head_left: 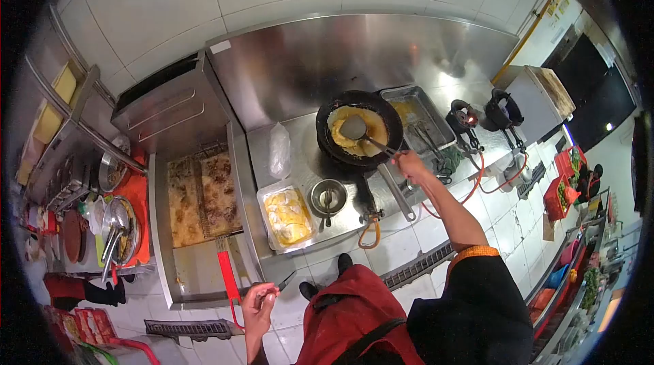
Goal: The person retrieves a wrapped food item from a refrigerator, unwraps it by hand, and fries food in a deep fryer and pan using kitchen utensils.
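Observation:
My right hand [409, 166] is closed round the handle of a ladle [354, 128], whose round head rests in a dark wok [393, 118] over a yellow, egg-like layer [373, 119]. The wok's own long metal handle [396, 193] points down toward me, below that hand. My left hand [259, 303] is raised at the lower left with its fingers curled, beside the red handle [228, 275] of a fryer basket. A thin dark object [287, 280] shows at its fingertips; whether the hand grips it is unclear.
Left of the wok are a tray of floured yellow pieces [287, 217], a metal bowl with a fork [328, 198] and a plastic bag [279, 151]. A fryer [240, 194] of brown food stands farther left. On the right are a metal tray [446, 134] with tongs and a lit burner [463, 117].

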A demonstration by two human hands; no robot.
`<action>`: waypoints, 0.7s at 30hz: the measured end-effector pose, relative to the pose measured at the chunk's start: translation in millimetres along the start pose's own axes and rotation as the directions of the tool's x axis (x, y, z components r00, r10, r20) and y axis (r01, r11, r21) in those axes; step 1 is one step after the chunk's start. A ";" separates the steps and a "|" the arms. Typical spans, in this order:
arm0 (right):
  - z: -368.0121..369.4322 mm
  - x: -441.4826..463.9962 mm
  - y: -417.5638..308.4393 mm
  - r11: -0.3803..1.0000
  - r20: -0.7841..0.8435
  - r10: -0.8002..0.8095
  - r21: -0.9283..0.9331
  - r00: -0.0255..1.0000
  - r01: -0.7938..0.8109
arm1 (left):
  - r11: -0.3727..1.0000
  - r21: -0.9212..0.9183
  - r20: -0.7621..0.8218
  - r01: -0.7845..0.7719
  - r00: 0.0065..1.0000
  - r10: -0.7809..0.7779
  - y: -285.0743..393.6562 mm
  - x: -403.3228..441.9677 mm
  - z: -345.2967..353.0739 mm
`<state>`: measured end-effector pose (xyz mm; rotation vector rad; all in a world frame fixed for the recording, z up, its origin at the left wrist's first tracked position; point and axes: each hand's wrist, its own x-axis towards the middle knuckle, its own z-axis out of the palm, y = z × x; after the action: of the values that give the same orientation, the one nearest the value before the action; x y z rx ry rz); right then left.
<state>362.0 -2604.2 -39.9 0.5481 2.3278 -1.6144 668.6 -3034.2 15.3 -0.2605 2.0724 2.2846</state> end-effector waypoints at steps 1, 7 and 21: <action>-2.1 -1.7 -2.3 0.993 -0.088 -0.084 -0.091 0.993 0.076 | 1.000 -0.003 -0.024 -0.004 1.000 0.004 1.5 -3.1 -2.0; -88.2 19.7 20.4 0.771 0.066 -0.245 -0.592 0.967 0.236 | 0.999 0.050 -0.138 -0.005 0.990 0.012 4.0 -20.8 -12.5; 41.3 45.5 34.8 0.987 0.055 -0.155 0.049 0.986 0.152 | 0.991 0.116 -0.140 -0.070 0.986 0.086 18.6 -21.6 -1.5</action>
<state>336.4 -2624.8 -102.4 0.3322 2.3463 -1.7287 687.3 -3035.9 36.8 -0.3562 2.3105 2.2449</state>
